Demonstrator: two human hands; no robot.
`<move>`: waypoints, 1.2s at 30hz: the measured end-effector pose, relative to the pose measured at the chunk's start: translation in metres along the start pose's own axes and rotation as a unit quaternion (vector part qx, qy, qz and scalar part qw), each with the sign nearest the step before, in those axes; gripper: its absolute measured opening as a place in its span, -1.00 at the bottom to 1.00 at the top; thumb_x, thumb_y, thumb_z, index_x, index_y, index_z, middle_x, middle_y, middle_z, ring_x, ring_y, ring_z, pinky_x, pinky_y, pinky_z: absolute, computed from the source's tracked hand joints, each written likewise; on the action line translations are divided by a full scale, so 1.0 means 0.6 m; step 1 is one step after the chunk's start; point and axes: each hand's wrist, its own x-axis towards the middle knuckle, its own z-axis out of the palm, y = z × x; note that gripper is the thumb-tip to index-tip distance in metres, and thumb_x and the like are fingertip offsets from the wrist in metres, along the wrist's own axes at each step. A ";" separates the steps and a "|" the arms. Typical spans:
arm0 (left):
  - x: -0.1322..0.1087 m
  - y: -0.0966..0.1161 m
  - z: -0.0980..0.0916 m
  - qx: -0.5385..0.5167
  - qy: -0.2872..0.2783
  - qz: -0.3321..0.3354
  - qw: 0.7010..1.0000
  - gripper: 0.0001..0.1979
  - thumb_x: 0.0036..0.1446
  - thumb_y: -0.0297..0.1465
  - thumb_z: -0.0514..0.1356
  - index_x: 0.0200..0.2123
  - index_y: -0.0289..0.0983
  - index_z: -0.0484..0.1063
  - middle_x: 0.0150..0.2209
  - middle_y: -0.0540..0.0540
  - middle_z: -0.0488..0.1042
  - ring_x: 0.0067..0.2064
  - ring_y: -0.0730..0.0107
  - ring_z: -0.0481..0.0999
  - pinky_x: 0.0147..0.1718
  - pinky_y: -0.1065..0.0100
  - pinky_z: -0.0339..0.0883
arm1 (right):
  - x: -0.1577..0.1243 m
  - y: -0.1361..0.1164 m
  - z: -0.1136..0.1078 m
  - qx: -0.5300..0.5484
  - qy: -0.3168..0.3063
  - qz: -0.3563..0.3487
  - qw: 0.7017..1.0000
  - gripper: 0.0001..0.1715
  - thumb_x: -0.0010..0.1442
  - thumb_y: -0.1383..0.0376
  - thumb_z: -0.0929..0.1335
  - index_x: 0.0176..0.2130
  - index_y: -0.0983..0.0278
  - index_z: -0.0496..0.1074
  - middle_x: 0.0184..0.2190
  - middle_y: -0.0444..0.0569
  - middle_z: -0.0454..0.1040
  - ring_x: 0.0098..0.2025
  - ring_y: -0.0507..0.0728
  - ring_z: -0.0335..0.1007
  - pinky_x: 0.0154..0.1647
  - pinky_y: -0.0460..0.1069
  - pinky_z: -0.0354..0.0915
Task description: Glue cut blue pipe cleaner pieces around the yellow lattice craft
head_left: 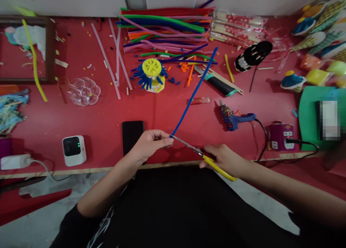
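My left hand pinches the near end of a long blue pipe cleaner that slants up and away to the right. My right hand grips yellow-handled scissors, and the blade tips meet the pipe cleaner right at my left fingertips. Both hands hover over the front edge of the red table. Farther back stands a yellow wheel stuck with short blue pipe-cleaner pieces.
A pile of coloured pipe cleaners lies at the back. A black phone, a white device, a blue glue gun with cord, a purple power strip, chopstick packs and a clear tray surround the hands.
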 end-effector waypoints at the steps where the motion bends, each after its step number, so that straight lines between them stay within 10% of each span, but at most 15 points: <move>1: 0.000 -0.001 0.000 0.002 0.002 -0.002 1.000 -0.82 -0.18 -0.36 0.49 -0.55 -0.26 0.56 -0.54 0.01 0.58 -0.46 0.48 0.54 -0.29 0.36 0.46 | 0.000 0.001 0.001 0.000 -0.002 -0.001 1.000 -0.30 0.22 -0.32 0.21 -0.48 0.22 0.22 -0.58 -0.15 0.27 -0.55 0.01 0.13 -0.53 -0.07 0.03; 12: 0.005 -0.006 -0.011 -0.049 0.046 0.015 0.998 -0.77 -0.18 -0.32 0.49 -0.51 -0.28 0.53 -0.52 0.03 0.56 -0.44 0.51 0.54 -0.26 0.36 0.47 | 0.007 0.032 0.009 -0.270 0.064 0.033 0.960 -0.53 0.17 -0.01 0.43 -0.15 0.33 0.46 -0.29 0.11 0.55 -0.31 0.23 0.52 -0.38 0.01 0.29; 18: 0.006 0.007 -0.017 -0.101 0.090 0.054 0.989 -0.66 -0.23 -0.28 0.53 -0.48 -0.28 0.46 -0.51 0.06 0.55 -0.44 0.52 0.55 -0.27 0.40 0.48 | 0.013 -0.003 -0.027 -0.356 0.080 -0.113 0.924 -0.78 0.29 0.43 0.29 -0.09 0.29 0.47 -0.16 0.09 0.53 -0.18 0.17 0.46 -0.23 0.01 0.32; 29: 0.008 -0.004 -0.008 -0.178 0.097 0.064 0.977 -0.68 -0.18 -0.35 0.52 -0.47 -0.31 0.44 -0.49 0.05 0.54 -0.40 0.52 0.55 -0.16 0.33 0.51 | 0.223 -0.079 -0.042 -0.400 0.125 -0.257 0.871 -0.67 0.38 0.47 0.19 -0.22 0.40 0.52 -0.13 0.19 0.54 -0.10 0.21 0.36 -0.20 0.04 0.29; 36: 0.001 -0.003 -0.013 -0.204 0.087 0.036 0.974 -0.76 -0.07 -0.39 0.48 -0.44 -0.33 0.49 -0.44 -0.03 0.60 -0.34 0.46 0.62 -0.18 0.36 0.53 | 0.233 -0.087 -0.078 -0.407 0.107 -0.333 0.844 -0.65 0.40 0.42 0.18 -0.24 0.33 0.52 -0.27 0.02 0.55 -0.10 0.14 0.35 0.11 0.11 0.24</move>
